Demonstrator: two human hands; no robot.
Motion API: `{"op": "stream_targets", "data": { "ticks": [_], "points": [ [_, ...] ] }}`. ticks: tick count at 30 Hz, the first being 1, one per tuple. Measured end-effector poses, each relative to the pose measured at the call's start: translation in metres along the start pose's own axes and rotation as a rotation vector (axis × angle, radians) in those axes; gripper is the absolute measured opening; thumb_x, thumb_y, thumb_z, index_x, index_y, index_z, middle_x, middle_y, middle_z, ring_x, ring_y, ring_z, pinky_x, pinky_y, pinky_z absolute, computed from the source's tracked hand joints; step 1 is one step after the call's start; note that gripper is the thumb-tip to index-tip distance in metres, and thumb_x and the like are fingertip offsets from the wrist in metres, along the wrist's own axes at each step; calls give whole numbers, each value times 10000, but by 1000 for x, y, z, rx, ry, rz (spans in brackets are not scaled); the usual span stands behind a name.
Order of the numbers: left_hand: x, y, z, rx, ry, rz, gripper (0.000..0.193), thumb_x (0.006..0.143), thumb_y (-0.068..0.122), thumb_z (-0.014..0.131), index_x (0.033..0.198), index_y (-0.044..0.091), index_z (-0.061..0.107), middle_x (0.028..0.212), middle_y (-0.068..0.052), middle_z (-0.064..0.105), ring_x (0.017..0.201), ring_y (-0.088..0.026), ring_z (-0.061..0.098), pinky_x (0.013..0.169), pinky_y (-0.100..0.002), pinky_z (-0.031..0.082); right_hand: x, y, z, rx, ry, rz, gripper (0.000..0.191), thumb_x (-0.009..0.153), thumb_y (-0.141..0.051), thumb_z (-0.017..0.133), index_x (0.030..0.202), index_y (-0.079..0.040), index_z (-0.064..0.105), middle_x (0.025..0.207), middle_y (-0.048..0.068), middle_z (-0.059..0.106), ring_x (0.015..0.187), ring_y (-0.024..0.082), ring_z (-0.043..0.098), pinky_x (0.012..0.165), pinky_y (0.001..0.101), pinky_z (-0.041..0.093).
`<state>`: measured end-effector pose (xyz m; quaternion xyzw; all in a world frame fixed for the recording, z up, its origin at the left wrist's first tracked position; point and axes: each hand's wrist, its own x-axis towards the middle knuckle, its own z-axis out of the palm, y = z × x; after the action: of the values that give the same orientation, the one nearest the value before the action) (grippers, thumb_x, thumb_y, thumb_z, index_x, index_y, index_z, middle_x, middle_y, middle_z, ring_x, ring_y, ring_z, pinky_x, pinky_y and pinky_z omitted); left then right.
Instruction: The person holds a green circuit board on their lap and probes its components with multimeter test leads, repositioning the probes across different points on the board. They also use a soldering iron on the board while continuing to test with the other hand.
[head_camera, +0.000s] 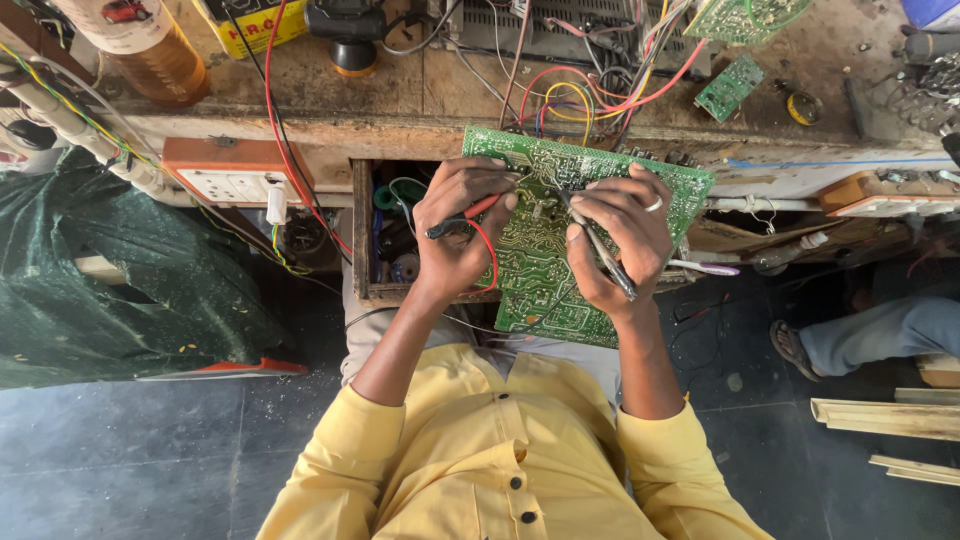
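A large green circuit board (535, 285) leans against the edge of a wooden workbench (430, 95), solder side up, above my lap. My left hand (455, 235) grips a red test probe (470, 213) with a red lead, its tip touching the board near the middle. My right hand (625, 225), with a ring on one finger, holds a thin dark probe (605, 255) whose tip meets the board close to the red one. My yellow shirt sleeves fill the bottom of the view.
An open drawer (385, 235) with spools sits left of the board. An orange switch box (235, 175), tangled wires (590, 90), small green boards (730, 88) and an amber bottle (165, 60) are on the bench. Another person's leg (870, 335) is at right.
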<state>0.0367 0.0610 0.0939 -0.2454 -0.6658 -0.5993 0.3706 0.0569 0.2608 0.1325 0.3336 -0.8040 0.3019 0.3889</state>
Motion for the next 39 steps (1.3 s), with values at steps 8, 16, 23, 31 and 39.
{"op": "stream_targets", "data": {
  "ticks": [8,16,23,31,39],
  "points": [
    [-1,0,0,-5,-1,-1,165,873,-10,797,1016,15,720,1036,-86,756,1106,-272,698,987,-378,560,-2,-2,1,8,0,2,200,872,-87,698,1060,-19,701,1024,111,745,1051,290,689,1198,507,375],
    [-1,-1,-1,-10,-4,-4,161,877,-15,793,1019,12,721,1041,-88,760,1109,-273,696,989,-378,560,0,-3,3,-14,-12,-2,189,901,-84,714,1079,-18,716,1036,107,753,1068,280,695,1207,491,352],
    [0,-1,-1,-5,-6,-6,165,875,-4,800,1019,12,721,1042,-89,759,1113,-270,696,991,-378,559,2,-5,2,-37,-30,2,194,896,-77,735,1082,-20,736,1012,99,739,1033,269,687,1200,481,347],
    [-1,-1,-2,-16,-5,-6,163,885,-4,794,1027,13,717,1053,-89,759,1124,-271,696,998,-375,562,1,-4,2,-40,-44,12,194,906,-91,729,1088,-25,730,1025,100,740,1045,265,687,1206,479,342],
    [0,-3,-1,-14,-2,-4,170,878,-7,797,1027,13,717,1048,-88,760,1120,-268,697,996,-376,563,1,-2,3,-24,-48,8,197,884,-112,708,1061,-29,729,988,95,731,1035,269,684,1215,492,330]
  ]
}}
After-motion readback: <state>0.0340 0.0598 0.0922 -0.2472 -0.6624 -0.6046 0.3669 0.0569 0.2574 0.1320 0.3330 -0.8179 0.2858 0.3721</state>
